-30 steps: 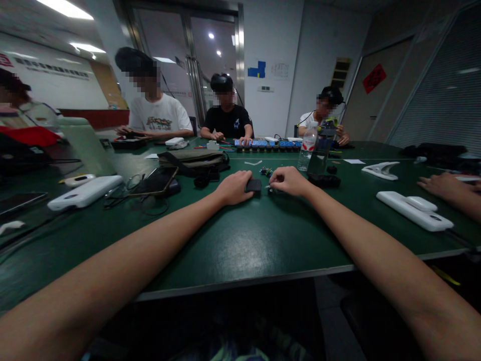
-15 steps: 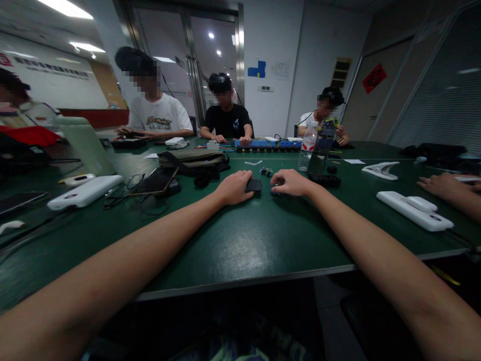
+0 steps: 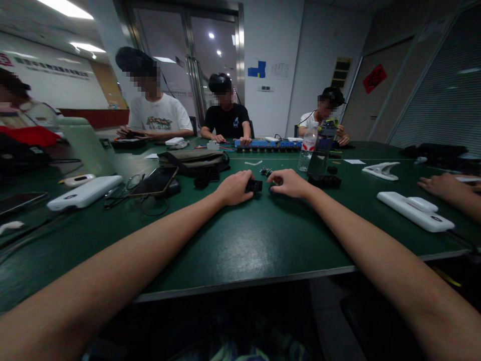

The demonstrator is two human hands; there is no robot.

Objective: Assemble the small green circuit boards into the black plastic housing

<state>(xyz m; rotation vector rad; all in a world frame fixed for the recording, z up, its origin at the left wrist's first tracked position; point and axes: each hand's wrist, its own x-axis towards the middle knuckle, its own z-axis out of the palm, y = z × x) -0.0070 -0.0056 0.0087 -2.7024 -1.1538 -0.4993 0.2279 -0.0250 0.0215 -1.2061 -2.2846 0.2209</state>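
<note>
A small black plastic box is in my left hand, whose fingers are closed around its left end just above the green table. Its visible face has dark recesses. Close by on the right, my right hand is curled in a pinch, thumb and fingertips pointing toward the box without touching it. A tiny dark bluish thing shows at those fingertips, too small to name. Just beyond the hands, a little heap of shiny metal bits lies on the table.
To the left lie a phone, glasses, a white power bank and a bag. A water bottle stands right of centre. Another white power bank lies at right. Several people sit around the table.
The black box has turned in my left hand, so a recessed face shows instead of a plain one. My right hand has shifted slightly left, toward the box.
</note>
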